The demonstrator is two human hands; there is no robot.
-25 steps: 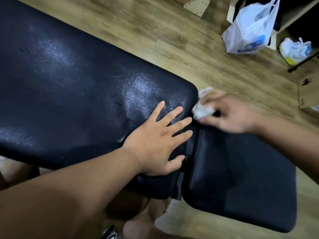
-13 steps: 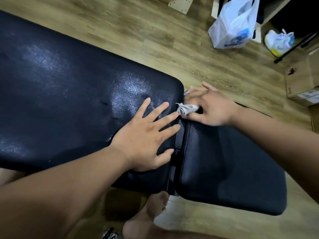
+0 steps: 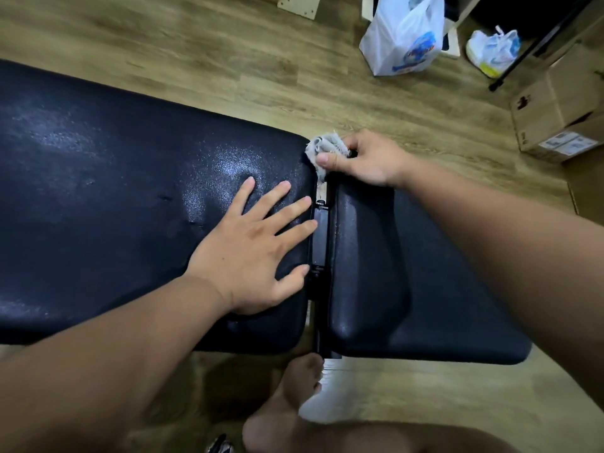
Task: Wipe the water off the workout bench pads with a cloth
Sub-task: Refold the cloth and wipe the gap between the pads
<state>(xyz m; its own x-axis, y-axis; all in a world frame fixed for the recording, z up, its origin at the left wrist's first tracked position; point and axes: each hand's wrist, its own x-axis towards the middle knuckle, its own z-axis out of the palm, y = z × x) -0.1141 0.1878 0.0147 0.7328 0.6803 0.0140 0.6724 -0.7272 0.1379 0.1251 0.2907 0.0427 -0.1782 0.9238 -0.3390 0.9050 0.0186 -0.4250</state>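
A black workout bench fills the middle: a long back pad [image 3: 114, 197] on the left with glistening patches, and a shorter seat pad [image 3: 425, 289] on the right. A narrow gap with a black hinge [image 3: 319, 237] separates them. My left hand [image 3: 251, 246] lies flat with spread fingers on the back pad's right end. My right hand [image 3: 366, 158] grips a crumpled grey cloth [image 3: 322, 148] at the far end of the gap, against the back pad's far right corner.
The bench stands on a wooden floor [image 3: 228, 60]. A white plastic bag [image 3: 405, 37], a smaller bag [image 3: 493, 50] and cardboard boxes [image 3: 562, 106] sit at the far right. My bare foot [image 3: 287, 403] is on the floor below the gap.
The view has shifted so the bench sits lower and more level. My right hand with the cloth stays at the far end of the gap. The left hand keeps pressing the back pad.
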